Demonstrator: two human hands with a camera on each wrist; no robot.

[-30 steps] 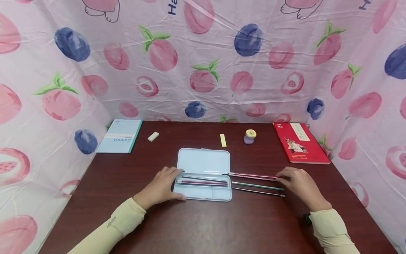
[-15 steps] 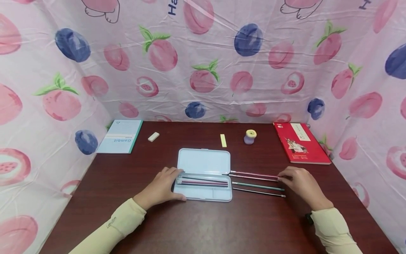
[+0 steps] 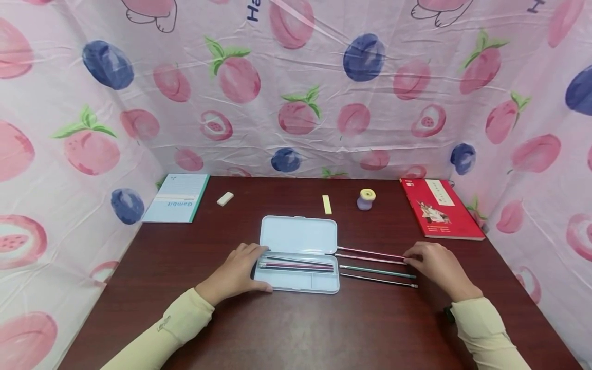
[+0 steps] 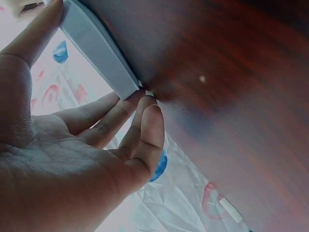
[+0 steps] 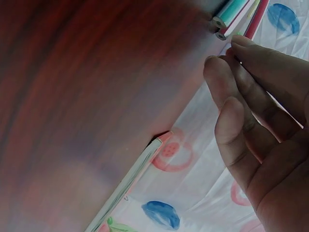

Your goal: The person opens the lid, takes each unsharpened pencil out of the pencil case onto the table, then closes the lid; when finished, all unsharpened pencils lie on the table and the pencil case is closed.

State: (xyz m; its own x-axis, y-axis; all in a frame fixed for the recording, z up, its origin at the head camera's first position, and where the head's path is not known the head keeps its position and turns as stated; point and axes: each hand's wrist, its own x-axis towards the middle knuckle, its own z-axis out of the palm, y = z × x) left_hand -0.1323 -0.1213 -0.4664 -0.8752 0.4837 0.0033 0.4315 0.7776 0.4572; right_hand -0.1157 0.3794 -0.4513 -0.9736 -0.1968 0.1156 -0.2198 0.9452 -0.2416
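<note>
The end of a red pencil (image 3: 370, 252) is pinched between thumb and fingers of the right hand (image 3: 437, 267); its far end is directed at the open lid of a pale blue pencil case (image 3: 284, 281). Just beside it, a pinkish pencil (image 3: 365, 258) is placed nearly parallel; whether it is also gripped cannot be told. Nearer the person, a green pencil (image 3: 376, 271) and a dark pencil (image 3: 379, 280) are laid out to the right of the case. Several pencils (image 3: 296, 266) are held in its long rear compartment. Its left end is gripped by the left hand (image 3: 236, 272), thumb and fingers spread across opposite edges. Farther back on the worktop (image 3: 300, 329), a blue notebook (image 3: 178, 198), a white eraser (image 3: 225, 199), a yellow strip (image 3: 327, 204), a yellow-and-purple object (image 3: 366, 199) and a red book (image 3: 441, 208) are set apart. The worktop is surrounded by fruit-printed cloth (image 3: 324, 149).
</note>
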